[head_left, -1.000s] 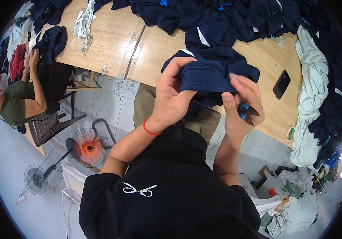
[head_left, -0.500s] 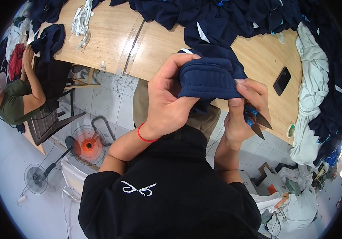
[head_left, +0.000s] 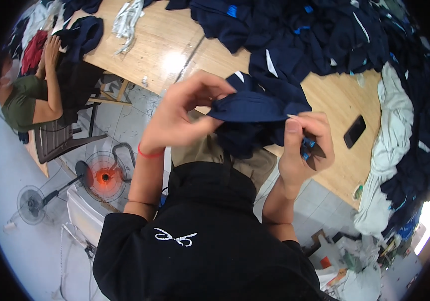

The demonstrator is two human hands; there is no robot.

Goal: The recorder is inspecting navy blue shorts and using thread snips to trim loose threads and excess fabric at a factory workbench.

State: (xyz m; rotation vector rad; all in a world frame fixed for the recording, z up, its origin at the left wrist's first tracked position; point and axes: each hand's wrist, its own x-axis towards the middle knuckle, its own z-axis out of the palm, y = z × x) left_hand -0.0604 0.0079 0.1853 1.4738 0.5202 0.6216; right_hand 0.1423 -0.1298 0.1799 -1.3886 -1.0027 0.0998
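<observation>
A navy blue garment [head_left: 255, 108] is held up over my lap, its stitched band drawn out sideways between my hands. My left hand [head_left: 185, 113], slightly blurred and with a red cord at the wrist, has fingertips and thumb around the band's left end. My right hand [head_left: 302, 145] pinches the right end between thumb and forefinger. Thread snips [head_left: 311, 150] with dark pointed blades and blue parts are tucked in that same hand, blades poking out past the fingers. The garment's lower folds hang down towards my lap.
Navy garments [head_left: 320, 40] are heaped along the wooden table's [head_left: 342, 95] far side. A black phone [head_left: 355, 132] lies right, beside bunched pale cloth [head_left: 393, 115]. White strips [head_left: 127, 22] lie far left. A co-worker [head_left: 34, 100] sits at left; fans [head_left: 105, 175] stand lower left.
The band has turned from its broad face to a thinner, stretched edge. My left hand has moved left and its grip has loosened. The snips stay in my right hand.
</observation>
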